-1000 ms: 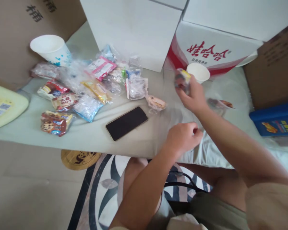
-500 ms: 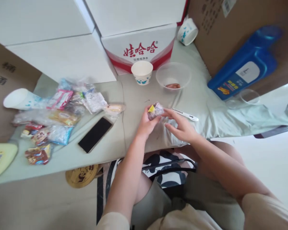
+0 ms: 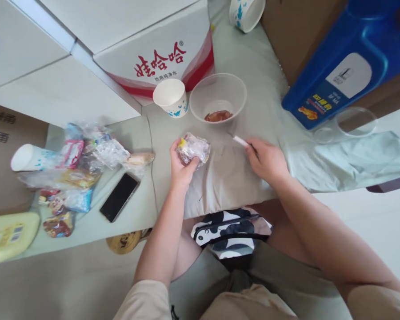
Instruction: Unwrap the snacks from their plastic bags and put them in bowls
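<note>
My left hand (image 3: 182, 168) grips a crumpled, clear plastic-wrapped packet (image 3: 196, 150) with a yellow corner, held just above the cloth; its contents are hard to make out. In my right hand (image 3: 268, 161) is a slim white utility knife (image 3: 240, 141), its thin dark tip pointing up and left toward the bowl. The clear plastic bowl (image 3: 237, 103) stands beyond both hands with a reddish-brown piece (image 3: 218, 116) in its bottom. Beside it, to the left, is an upright white paper cup (image 3: 171, 100) with blue leaf prints.
Left lie a black phone (image 3: 119, 198), a pile of wrapped snacks (image 3: 76, 178), a tipped paper cup (image 3: 31, 159) and a yellow bottle (image 3: 15, 233). A big blue bottle (image 3: 346, 71) and clear container (image 3: 358, 122) stand right. White cartons (image 3: 156, 49) line the back.
My right hand has left the packet, moved right and picked up the utility knife from the cloth. My left hand keeps the packet. The view has shifted closer.
</note>
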Tool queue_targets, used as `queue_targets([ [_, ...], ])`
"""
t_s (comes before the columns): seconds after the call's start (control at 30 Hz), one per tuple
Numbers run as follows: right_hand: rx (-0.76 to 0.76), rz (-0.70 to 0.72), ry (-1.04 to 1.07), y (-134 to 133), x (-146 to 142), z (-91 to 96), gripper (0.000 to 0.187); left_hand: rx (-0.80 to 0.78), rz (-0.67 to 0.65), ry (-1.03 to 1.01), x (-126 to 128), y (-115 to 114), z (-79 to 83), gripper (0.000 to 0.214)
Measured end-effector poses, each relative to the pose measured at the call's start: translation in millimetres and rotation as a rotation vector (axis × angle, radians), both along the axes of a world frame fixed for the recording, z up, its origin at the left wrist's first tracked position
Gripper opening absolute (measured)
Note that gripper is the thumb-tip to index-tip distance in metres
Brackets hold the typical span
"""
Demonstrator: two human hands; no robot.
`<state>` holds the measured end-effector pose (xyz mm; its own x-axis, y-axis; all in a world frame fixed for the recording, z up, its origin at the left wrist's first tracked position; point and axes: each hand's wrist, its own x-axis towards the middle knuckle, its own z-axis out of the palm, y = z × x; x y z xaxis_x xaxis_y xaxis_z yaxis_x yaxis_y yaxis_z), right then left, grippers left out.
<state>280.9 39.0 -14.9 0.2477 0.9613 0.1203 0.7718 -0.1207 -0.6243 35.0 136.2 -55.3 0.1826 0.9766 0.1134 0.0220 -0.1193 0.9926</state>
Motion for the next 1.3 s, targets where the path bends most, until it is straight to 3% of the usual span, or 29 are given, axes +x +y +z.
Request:
queue_targets([
  [0.07,-0.028,0.012,0.187,-0.1,-5.0,8.8,0.036,0.067,-0.019,0.074,4.0,-1.1,-2.8,0.091],
  [0.17,-0.045,0.149,0.419,0.2,-19.9,17.1,0.034,0.089,-0.062,0.095,13.4,-9.6,-3.2,0.086],
  [0.27,0.022,0.199,0.489,0.7,-34.5,18.3,0.029,0.036,-0.103,0.046,22.1,-19.8,0.5,0.079],
  [0.4,0.034,0.217,0.447,-0.4,-45.7,17.6,0.022,-0.031,-0.106,0.003,27.4,-28.1,5.0,0.086],
  [0.57,-0.007,0.21,0.343,-1.5,-51.9,15.8,0.034,-0.03,-0.046,0.029,27.3,-27.4,5.6,0.086],
  [0.73,-0.072,0.073,0.067,-1.6,-43.0,1.1,0.03,0.019,0.238,-0.119,6.6,-3.9,12.5,0.078],
  [0.8,-0.045,0.008,-0.017,-1.3,-35.7,-4.5,0.029,-0.02,0.29,-0.175,-4.2,4.2,14.7,0.07],
  [0.9,0.09,-0.077,-0.11,-0.1,-28.6,-6.4,0.031,-0.058,0.207,-0.054,-12.3,4.4,13.9,0.063],
  [0.97,0.151,-0.102,-0.144,0.6,-29.3,-4.0,0.033,0.008,0.144,0.121,-12.1,-1.1,13.0,0.063],
  [1.07,0.162,-0.001,-0.1,0.8,-37.1,-1.0,0.033,0.155,0.127,0.28,-10.2,-7.6,16.0,0.066],
  [1.13,0.167,0.115,-0.041,0.7,-43.6,-2.3,0.032,0.162,0.11,0.295,-9.8,-8.9,20.9,0.056],
  [1.23,0.183,0.271,0.051,0.8,-51.8,-7.5,0.039,0.009,0.087,0.236,-9.5,-9.5,29.8,0.023],
  [1.3,0.184,0.332,0.108,0.8,-55.2,-10.2,0.05,-0.14,0.079,0.068,-9.0,-11.1,35.8,0.018],
])
